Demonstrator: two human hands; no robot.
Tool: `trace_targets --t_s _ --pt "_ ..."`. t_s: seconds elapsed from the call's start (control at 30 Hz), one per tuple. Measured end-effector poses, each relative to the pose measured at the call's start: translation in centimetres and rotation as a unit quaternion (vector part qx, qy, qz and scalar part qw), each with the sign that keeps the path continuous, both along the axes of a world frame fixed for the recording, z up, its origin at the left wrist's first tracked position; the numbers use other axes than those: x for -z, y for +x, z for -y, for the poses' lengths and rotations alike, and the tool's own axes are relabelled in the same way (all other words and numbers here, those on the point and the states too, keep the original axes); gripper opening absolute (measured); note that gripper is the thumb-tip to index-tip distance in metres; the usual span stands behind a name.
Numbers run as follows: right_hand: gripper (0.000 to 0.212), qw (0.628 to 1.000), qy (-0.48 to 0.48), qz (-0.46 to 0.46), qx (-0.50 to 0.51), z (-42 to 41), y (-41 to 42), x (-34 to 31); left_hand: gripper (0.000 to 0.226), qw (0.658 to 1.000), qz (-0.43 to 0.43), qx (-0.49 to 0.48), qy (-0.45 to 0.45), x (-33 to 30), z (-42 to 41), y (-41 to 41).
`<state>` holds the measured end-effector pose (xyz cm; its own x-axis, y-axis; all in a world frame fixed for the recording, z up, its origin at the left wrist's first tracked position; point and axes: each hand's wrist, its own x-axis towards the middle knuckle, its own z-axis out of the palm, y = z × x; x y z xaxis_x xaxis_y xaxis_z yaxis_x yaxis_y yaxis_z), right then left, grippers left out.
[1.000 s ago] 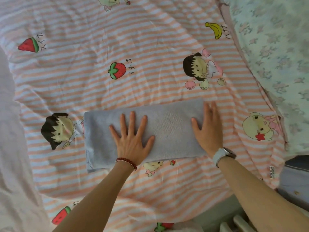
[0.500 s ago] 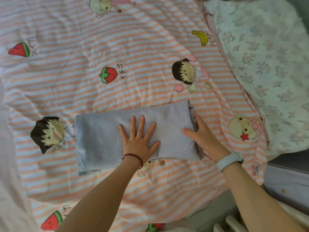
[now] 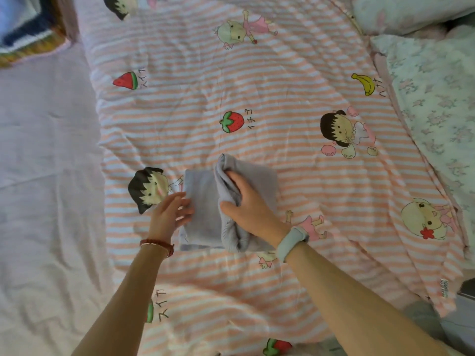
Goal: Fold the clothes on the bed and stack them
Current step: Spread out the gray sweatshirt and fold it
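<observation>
Head view: looking down on bed, both forearms reaching in from bottom edge
Garment: grey garment (image 3: 203,209) lies mid-bed on striped cartoon quilt (image 3: 257,73); partly folded; right part lifted over toward left; what kind of clothing it is cannot be told; layers underneath hidden
Right hand: right hand (image 3: 250,206) grip clenched on raised flap of the garment; thumb on near side, fingertips buried in cloth and hidden; pale watch (image 3: 291,241) on wrist
Left hand: left hand (image 3: 171,214) at garment's left edge; fingers blurred, roughly straight, touching the cloth; grip reads released, holding nothing; red bead bracelet (image 3: 156,245) on wrist
Bed: plain pale sheet (image 3: 46,176) left of quilt; floral bedding (image 3: 437,98) at right, cut off by frame
Top left corner: stacked folded fabrics (image 3: 23,27), blurred and cut off; cannot make out items
</observation>
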<state>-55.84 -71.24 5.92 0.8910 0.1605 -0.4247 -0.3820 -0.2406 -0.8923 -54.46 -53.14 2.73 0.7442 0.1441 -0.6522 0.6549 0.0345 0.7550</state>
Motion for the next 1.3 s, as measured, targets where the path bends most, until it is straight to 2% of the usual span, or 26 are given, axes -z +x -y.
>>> trace_targets --t_s 0.23,0.33,0.4,0.43,0.5,0.53,0.57,0.6,0.63,0.67,0.7,0.73,0.8,0.87,0.97,1.07,1.2,1.3 --pt "0.059 0.993 -0.090 -0.009 -0.071 -7.0 2.2 4.6 0.016 0.997 -0.047 -0.051 -0.022 1.1 -3.4 -2.1" --pt "0.054 0.994 -0.067 -0.056 -0.072 -7.7 2.4 5.1 0.014 0.999 -0.024 -0.043 -0.012 1.4 -3.1 -2.9" --pt "0.053 0.991 0.030 -0.129 -0.021 -7.4 2.0 4.9 0.021 0.999 0.012 0.010 0.051 1.6 -2.4 -3.5" --pt "0.053 0.985 0.075 -0.156 0.020 -6.9 1.8 4.7 0.038 0.993 0.035 0.059 0.100 1.8 -2.1 -3.7" --pt "0.047 0.968 0.138 -0.176 0.116 -5.8 1.3 4.0 0.065 0.958 0.084 0.184 0.204 2.4 -1.4 -4.3" --pt "0.042 0.964 0.147 -0.157 0.158 -5.2 1.0 3.4 0.067 0.934 0.114 0.230 0.250 2.7 -1.0 -4.6" --pt "0.038 0.970 0.122 -0.106 0.184 -4.6 0.5 2.8 0.064 0.917 0.139 0.248 0.281 2.8 -0.7 -4.8" --pt "0.036 0.981 0.045 -0.016 0.189 -3.9 0.0 2.4 0.059 0.912 0.154 0.241 0.292 3.0 -0.5 -4.9" --pt "0.034 0.977 -0.075 0.105 0.172 -3.2 -0.4 2.2 0.054 0.917 0.164 0.219 0.288 3.1 -0.5 -5.0" --pt "0.035 0.944 -0.200 0.227 0.130 -2.4 -0.7 2.3 0.050 0.926 0.168 0.190 0.278 3.3 -0.6 -5.1" --pt "0.036 0.894 -0.303 0.319 0.082 -1.7 -0.8 2.6 0.046 0.935 0.165 0.166 0.267 3.4 -0.7 -5.1" --pt "0.038 0.854 -0.374 0.361 0.031 -1.4 -0.7 2.9 0.040 0.941 0.159 0.149 0.258 3.4 -0.9 -5.1" --pt "0.042 0.819 -0.454 0.341 -0.079 -1.3 -0.4 4.1 0.020 0.943 0.159 0.139 0.259 3.6 -1.4 -5.2" --pt "0.049 0.816 -0.491 0.255 -0.166 -1.8 -0.1 5.4 0.012 0.934 0.166 0.149 0.280 3.8 -1.9 -5.2" --pt "0.057 0.794 -0.532 0.184 -0.228 -2.3 0.6 7.9 0.018 0.929 0.141 0.185 0.287 4.4 -3.0 -4.5" --pt "0.060 0.774 -0.559 0.160 -0.252 -2.6 1.1 10.1 0.038 0.936 0.112 0.233 0.238 5.1 -3.8 -3.5" --pt "0.060 0.766 -0.566 0.152 -0.265 -2.9 1.1 11.1 0.055 0.945 0.046 0.256 0.196 5.4 -3.3 -2.0" --pt "0.060 0.772 -0.556 0.150 -0.268 -2.8 1.3 10.7 0.056 0.954 0.011 0.238 0.181 5.0 -2.0 -0.2"
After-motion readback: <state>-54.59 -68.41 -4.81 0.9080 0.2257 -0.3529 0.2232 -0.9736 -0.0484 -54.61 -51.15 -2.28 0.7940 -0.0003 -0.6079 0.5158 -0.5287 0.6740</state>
